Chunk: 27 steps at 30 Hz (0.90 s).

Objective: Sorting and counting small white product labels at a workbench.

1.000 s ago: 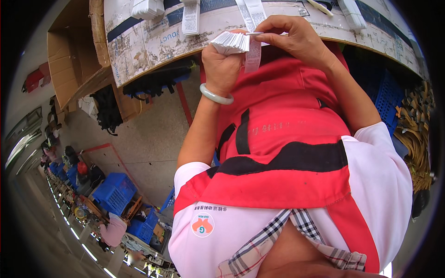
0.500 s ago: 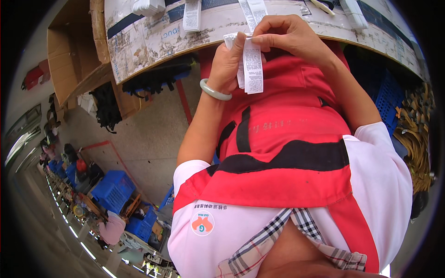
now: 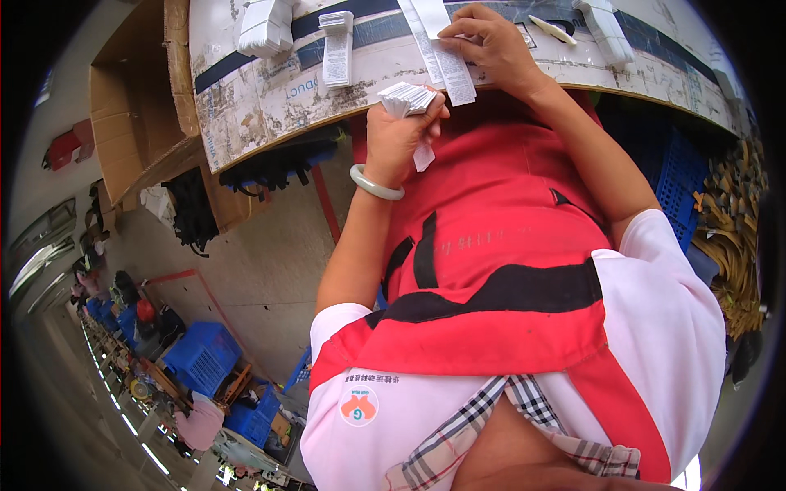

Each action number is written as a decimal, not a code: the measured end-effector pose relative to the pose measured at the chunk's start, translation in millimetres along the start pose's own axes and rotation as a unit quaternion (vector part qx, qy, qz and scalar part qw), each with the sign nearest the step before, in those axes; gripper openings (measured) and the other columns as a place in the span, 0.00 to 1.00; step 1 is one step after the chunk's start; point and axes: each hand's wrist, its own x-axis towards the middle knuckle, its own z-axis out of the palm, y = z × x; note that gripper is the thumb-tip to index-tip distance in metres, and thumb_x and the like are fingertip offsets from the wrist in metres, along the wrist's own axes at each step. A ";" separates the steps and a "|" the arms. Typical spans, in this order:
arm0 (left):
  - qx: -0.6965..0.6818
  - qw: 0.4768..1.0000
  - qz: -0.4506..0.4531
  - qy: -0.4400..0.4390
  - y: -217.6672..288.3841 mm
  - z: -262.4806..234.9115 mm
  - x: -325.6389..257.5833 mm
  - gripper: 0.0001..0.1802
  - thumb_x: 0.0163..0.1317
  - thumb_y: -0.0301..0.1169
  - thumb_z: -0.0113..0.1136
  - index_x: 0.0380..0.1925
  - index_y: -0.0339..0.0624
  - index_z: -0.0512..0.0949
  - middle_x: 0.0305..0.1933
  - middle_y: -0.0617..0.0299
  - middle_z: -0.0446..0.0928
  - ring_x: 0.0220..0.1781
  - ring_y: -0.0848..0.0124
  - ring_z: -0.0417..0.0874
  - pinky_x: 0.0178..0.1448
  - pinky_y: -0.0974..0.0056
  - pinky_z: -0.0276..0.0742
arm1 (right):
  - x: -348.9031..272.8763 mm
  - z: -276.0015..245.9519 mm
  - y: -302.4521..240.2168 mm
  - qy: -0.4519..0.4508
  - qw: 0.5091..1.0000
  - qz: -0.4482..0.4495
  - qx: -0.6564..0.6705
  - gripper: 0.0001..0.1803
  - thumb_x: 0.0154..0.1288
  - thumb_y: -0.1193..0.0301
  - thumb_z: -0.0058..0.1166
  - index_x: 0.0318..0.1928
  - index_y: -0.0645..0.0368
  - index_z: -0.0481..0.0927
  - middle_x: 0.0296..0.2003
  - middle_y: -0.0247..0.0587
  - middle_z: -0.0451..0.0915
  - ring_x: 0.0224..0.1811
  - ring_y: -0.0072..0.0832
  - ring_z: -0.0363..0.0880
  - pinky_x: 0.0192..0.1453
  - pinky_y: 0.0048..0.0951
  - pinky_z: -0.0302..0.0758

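My left hand [image 3: 403,135], with a pale bangle at its wrist, is closed round a bundle of white printed labels [image 3: 407,99]. Their stacked ends fan out above the fist, and one end pokes out below it. It is just off the table's near edge. My right hand [image 3: 498,56] is over the table, thumb and fingertips pinching a long white printed label strip [image 3: 455,75]. That strip's near end hangs over the edge. Beside it on the left lies another white strip [image 3: 419,41], partly overlapped.
On the worn table [image 3: 246,110] are label stacks at left [image 3: 266,31], mid-left [image 3: 336,61] and right [image 3: 606,33], plus a slim white-and-black tool [image 3: 553,29]. A cardboard box [image 3: 123,123] stands left; a blue crate [image 3: 679,176] is below right. A person in pink [image 3: 199,421] is farther off.
My hands were together at the labels and are now apart. The right moved up and right over the table to a strip; the left dropped slightly with the bundle, now turned ends up.
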 end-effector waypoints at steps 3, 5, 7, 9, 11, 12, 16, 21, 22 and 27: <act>0.101 0.980 0.143 0.091 -0.5 -3.4 1.5 0.13 0.56 0.20 0.68 0.42 0.35 0.81 0.33 0.64 0.80 0.25 0.82 0.74 0.25 0.76 0.64 | -9.3 -3.4 -6.3 -0.046 0.997 -0.004 0.062 0.07 0.63 0.72 0.60 0.42 0.58 0.84 0.38 0.30 0.77 0.34 0.18 0.74 0.40 0.20 0.72; 0.160 0.953 0.236 0.103 2.4 -1.7 7.8 0.13 0.55 0.19 0.68 0.42 0.35 0.81 0.32 0.66 0.80 0.25 0.83 0.73 0.25 0.76 0.64 | -19.2 -10.6 -25.7 -0.104 0.985 0.045 0.131 0.06 0.63 0.73 0.61 0.40 0.60 0.83 0.38 0.30 0.77 0.35 0.16 0.74 0.39 0.18 0.72; 0.205 0.928 0.301 0.082 9.0 0.7 6.6 0.12 0.55 0.18 0.66 0.41 0.35 0.83 0.30 0.68 0.80 0.25 0.84 0.73 0.27 0.77 0.66 | -23.6 -11.5 -33.6 -0.113 0.978 0.034 0.170 0.06 0.63 0.73 0.61 0.40 0.60 0.83 0.38 0.30 0.77 0.35 0.16 0.74 0.40 0.18 0.72; 0.205 0.938 0.271 0.075 10.0 -2.0 3.7 0.11 0.56 0.19 0.65 0.41 0.35 0.83 0.30 0.68 0.80 0.26 0.84 0.74 0.27 0.77 0.67 | -25.7 -14.6 -36.7 -0.127 0.971 0.030 0.200 0.07 0.64 0.72 0.60 0.41 0.61 0.82 0.38 0.31 0.78 0.36 0.16 0.75 0.43 0.19 0.73; 0.205 0.946 0.241 0.074 8.4 -4.5 1.3 0.11 0.56 0.19 0.64 0.40 0.35 0.83 0.30 0.67 0.81 0.27 0.84 0.76 0.27 0.77 0.68 | -23.9 -19.3 -46.0 -0.142 0.968 0.057 0.197 0.07 0.64 0.72 0.60 0.41 0.61 0.82 0.37 0.31 0.79 0.37 0.16 0.75 0.44 0.20 0.74; 0.200 0.943 0.255 0.077 7.0 -5.9 2.1 0.11 0.56 0.19 0.63 0.41 0.35 0.83 0.30 0.66 0.81 0.27 0.83 0.77 0.27 0.77 0.69 | -23.9 -19.7 -48.7 -0.155 0.965 0.083 0.193 0.08 0.65 0.71 0.60 0.41 0.61 0.82 0.36 0.31 0.80 0.37 0.16 0.75 0.44 0.20 0.74; 0.196 0.953 0.216 0.083 9.0 -4.2 -4.3 0.11 0.57 0.20 0.63 0.41 0.35 0.83 0.28 0.63 0.82 0.26 0.81 0.79 0.26 0.76 0.71 | -27.8 -18.6 -42.7 -0.172 0.964 0.081 0.187 0.09 0.66 0.70 0.59 0.42 0.63 0.82 0.34 0.31 0.81 0.37 0.15 0.76 0.45 0.20 0.74; 0.149 0.965 0.204 0.070 7.0 -3.0 -5.2 0.11 0.57 0.22 0.65 0.41 0.35 0.83 0.26 0.63 0.81 0.25 0.81 0.78 0.26 0.76 0.71 | -29.3 -16.2 -41.8 -0.180 0.950 0.106 0.232 0.09 0.66 0.71 0.59 0.41 0.65 0.81 0.33 0.29 0.80 0.38 0.14 0.75 0.45 0.19 0.74; 0.138 0.966 0.208 0.064 6.2 -3.1 -4.9 0.11 0.57 0.23 0.66 0.42 0.36 0.83 0.26 0.64 0.81 0.24 0.81 0.78 0.26 0.76 0.71 | -28.6 -16.2 -44.3 -0.180 0.950 0.106 0.232 0.09 0.66 0.71 0.59 0.41 0.65 0.81 0.33 0.29 0.80 0.38 0.14 0.75 0.45 0.19 0.74; 0.138 0.972 0.180 0.055 3.1 -3.8 -2.9 0.09 0.59 0.26 0.66 0.39 0.36 0.82 0.24 0.64 0.79 0.23 0.80 0.77 0.26 0.76 0.70 | -27.8 -15.3 -43.4 -0.173 0.957 0.079 0.218 0.08 0.67 0.70 0.58 0.38 0.64 0.81 0.32 0.29 0.79 0.37 0.14 0.74 0.45 0.18 0.72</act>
